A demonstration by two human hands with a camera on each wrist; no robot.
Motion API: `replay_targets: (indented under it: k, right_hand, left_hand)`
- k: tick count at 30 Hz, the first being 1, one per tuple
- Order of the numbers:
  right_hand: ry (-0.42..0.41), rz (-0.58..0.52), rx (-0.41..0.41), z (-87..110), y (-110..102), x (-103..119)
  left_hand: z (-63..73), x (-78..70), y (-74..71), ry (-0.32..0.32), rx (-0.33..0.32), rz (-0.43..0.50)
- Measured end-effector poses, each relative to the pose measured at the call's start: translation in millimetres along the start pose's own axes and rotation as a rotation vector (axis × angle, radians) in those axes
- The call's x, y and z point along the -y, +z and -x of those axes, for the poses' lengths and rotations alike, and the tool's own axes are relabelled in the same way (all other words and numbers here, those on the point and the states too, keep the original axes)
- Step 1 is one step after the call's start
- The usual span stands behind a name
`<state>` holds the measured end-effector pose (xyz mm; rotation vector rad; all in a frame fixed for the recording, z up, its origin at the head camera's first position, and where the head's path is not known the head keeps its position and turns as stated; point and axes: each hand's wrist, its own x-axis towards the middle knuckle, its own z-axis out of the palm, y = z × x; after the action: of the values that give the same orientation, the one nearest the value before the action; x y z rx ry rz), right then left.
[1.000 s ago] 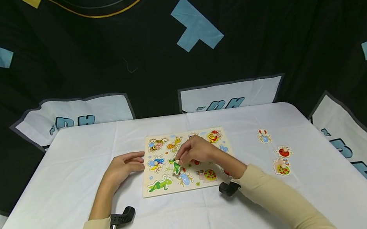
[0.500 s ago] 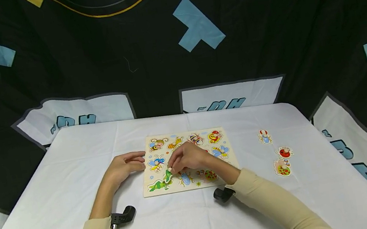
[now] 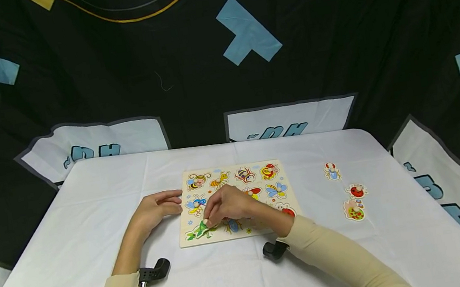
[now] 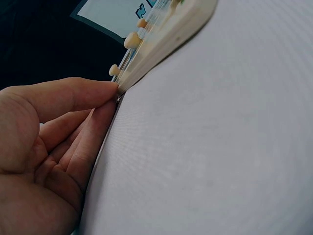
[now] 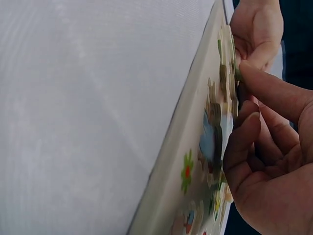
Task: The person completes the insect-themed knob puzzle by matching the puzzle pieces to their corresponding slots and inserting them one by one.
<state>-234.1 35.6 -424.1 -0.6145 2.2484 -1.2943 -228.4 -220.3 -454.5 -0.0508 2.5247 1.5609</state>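
Note:
In the head view, a wooden insect puzzle board [image 3: 182, 220] lies on the white table. My right hand [image 3: 228, 204] pinches a green grasshopper puzzle piece [image 3: 201, 229] between thumb and fingers. That piece sits over the green grasshopper picture at the board's near left corner, covering much of it; whether it is seated flat I cannot tell. My left hand [image 3: 153, 212] rests beside the board, with fingertips touching its left edge. Knobs [image 4: 132, 40] stand up from the board in the left wrist view. The right hand and forearm hide part of the lower rows.
To the right of the board lie several loose pieces: a blue-bodied bug piece [image 3: 332, 171], a red ladybird piece [image 3: 356, 190] and a spotted green-and-red piece [image 3: 353, 210]. The last two touch or nearly touch. A dark printed cloth [image 3: 183, 71] hangs behind the table.
My right hand has carried the grasshopper piece left and toward me, from mid-board to the near left corner, turning it flatter. The left hand stays at the board's edge.

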Motion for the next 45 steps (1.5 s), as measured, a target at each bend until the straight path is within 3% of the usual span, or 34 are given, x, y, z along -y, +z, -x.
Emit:
replay_targets:
  k: [13,45]
  right_hand:
    - [0.013,0.028,-0.005,-3.5,13,0]
    - [0.004,0.069,-0.005,-2.9,20,0]
  left_hand:
    - [2.1,-2.5,0.4,-0.009,0.007,0.009]
    - [3.1,-3.8,-0.9,0.000,0.008,-0.002]
